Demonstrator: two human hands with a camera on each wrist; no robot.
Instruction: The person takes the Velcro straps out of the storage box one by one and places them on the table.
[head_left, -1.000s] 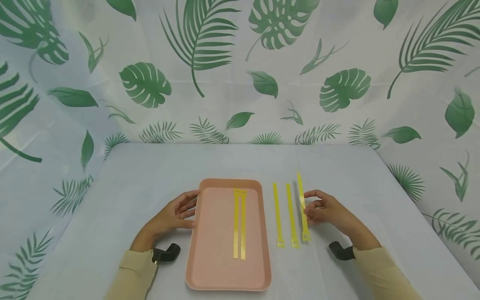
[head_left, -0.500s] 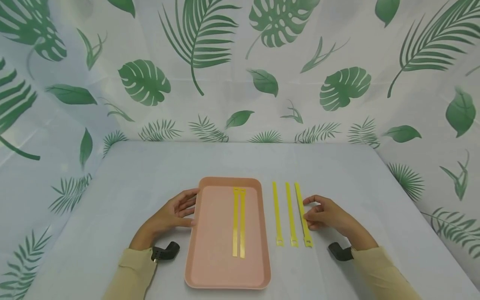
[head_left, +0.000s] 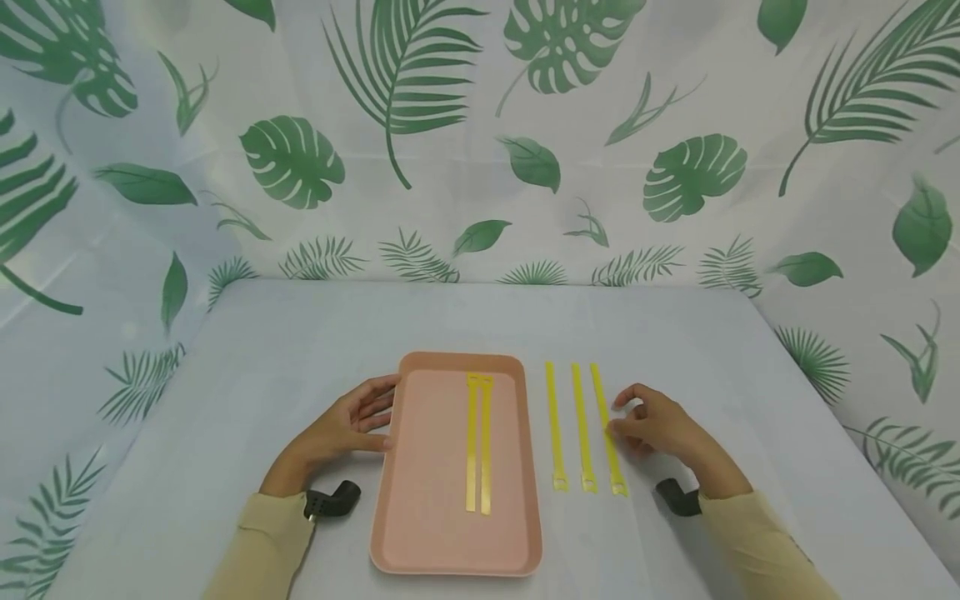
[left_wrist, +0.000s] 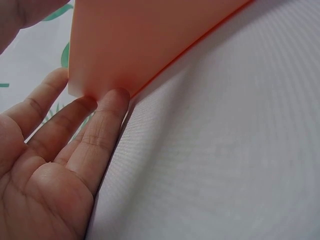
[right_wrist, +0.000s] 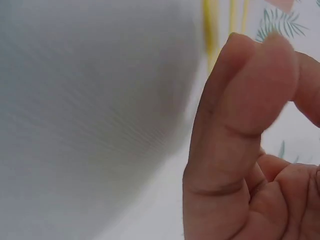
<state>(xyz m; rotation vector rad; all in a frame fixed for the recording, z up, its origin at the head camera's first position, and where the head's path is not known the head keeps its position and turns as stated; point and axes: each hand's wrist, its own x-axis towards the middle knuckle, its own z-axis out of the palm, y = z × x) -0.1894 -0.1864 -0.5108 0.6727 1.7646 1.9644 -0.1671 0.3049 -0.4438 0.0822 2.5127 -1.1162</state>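
Note:
In the head view, the left hand (head_left: 348, 425) rests its straight fingertips and thumb against the left side of a pink tray (head_left: 423, 500). The left wrist view shows those fingertips (left_wrist: 114, 102) touching the tray's outer wall (left_wrist: 110, 60). Two yellow hook-and-loop cable ties (head_left: 486, 450) lie side by side inside the tray. To its right, three more lie on the table in a row. Beside the rightmost cable tie (head_left: 602, 400), the right hand (head_left: 656, 425) hovers with loosely bent fingers. Nothing is visible between its thumb (right_wrist: 260, 90) and fingers in the right wrist view.
A pale cloth covers the table (head_left: 315, 333). A leaf-printed sheet (head_left: 442, 192) hangs behind it and along both sides. Black wrist cameras (head_left: 333, 500) sit at the sleeve cuffs.
The rightmost cable tie, held tilted in the right hand a second ago, now lies flat in the row. The right hand's fingers have come away slightly to the right. The left hand stayed put.

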